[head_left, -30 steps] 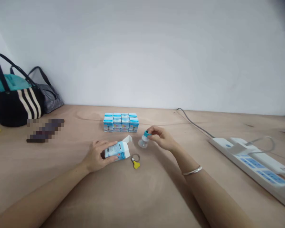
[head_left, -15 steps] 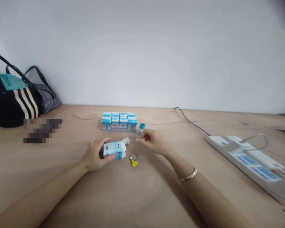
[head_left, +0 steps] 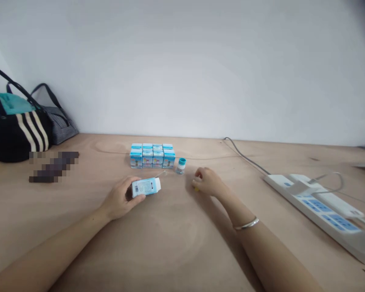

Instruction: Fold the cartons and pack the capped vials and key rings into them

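My left hand (head_left: 121,199) is closed around a small blue-and-white carton (head_left: 144,187), thumb on its near side. The carton lies on its side with its open, flapped end facing right. My right hand (head_left: 209,182) is closed, its fingers curled down low over the table. A bit of the yellow tag (head_left: 196,189) peeks out beneath its fingertips; the ring on it is hidden. Just left of that hand, a small clear bottle with a blue cap (head_left: 181,166) stands upright.
Several matching cartons (head_left: 152,157) stand in a tight two-row block behind the left hand. A white power strip (head_left: 319,213) with a grey cable (head_left: 246,156) lies at right. Two bags, one black with white stripes (head_left: 21,136) and one grey striped (head_left: 59,123), stand at left.
My right hand has moved right, away from the bottle, and the yellow tag has gone with it from beside the carton. My left hand has turned and slightly shifted the carton.
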{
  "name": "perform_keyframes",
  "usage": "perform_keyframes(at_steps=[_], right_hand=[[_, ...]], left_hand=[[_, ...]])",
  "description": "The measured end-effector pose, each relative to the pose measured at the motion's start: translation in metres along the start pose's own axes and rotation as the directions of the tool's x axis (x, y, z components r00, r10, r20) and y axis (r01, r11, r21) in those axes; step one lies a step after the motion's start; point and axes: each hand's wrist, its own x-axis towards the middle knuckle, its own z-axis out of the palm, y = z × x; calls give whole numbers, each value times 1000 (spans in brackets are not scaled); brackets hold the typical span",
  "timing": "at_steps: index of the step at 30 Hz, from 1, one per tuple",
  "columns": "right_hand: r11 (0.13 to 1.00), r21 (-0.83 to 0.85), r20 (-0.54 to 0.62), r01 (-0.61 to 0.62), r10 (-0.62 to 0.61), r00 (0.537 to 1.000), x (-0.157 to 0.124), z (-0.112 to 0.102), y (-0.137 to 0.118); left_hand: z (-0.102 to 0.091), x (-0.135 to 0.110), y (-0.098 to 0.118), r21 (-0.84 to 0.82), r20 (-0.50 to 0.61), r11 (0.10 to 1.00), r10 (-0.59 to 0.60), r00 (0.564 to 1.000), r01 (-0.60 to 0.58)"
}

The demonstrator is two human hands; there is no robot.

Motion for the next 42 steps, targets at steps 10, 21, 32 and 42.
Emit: perform_keyframes(at_steps=[10, 21, 32, 42], right_hand=[[872, 111, -470, 477, -377, 798, -19, 2, -34], [699, 45, -227, 714, -688, 689, -39, 26, -83], [662, 59, -234, 747, -718, 655, -40, 31, -73], [534, 57, -74, 844, -840, 537, -49, 25, -78]], left_hand=[[4, 0, -7, 36, -12, 990, 136, 991, -136], [17, 4, 5, -519, 100, 831, -175, 979, 202], [3, 2, -2, -166, 4, 985, -55, 999, 54], [2, -2, 3, 54, 261, 922, 357, 897, -383]])
